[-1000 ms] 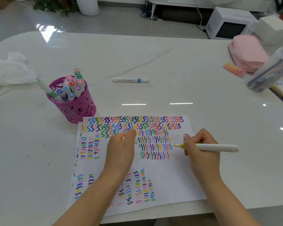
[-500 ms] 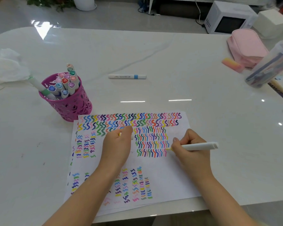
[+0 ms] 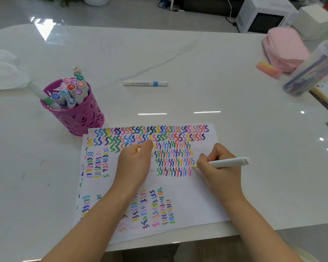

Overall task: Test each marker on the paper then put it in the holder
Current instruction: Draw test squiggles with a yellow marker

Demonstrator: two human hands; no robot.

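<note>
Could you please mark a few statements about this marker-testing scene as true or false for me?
1. The right hand holds a white marker with its yellow tip at the paper. True.
2. The pink holder stands right of the paper. False: it stands by the paper's far left corner.
3. A blue-banded marker lies on the table beyond the paper. True.
4. The left hand reaches into the holder. False: it rests on the paper, pinching what seems a small cap.
5. The holder is empty. False: several markers stand in it.
</note>
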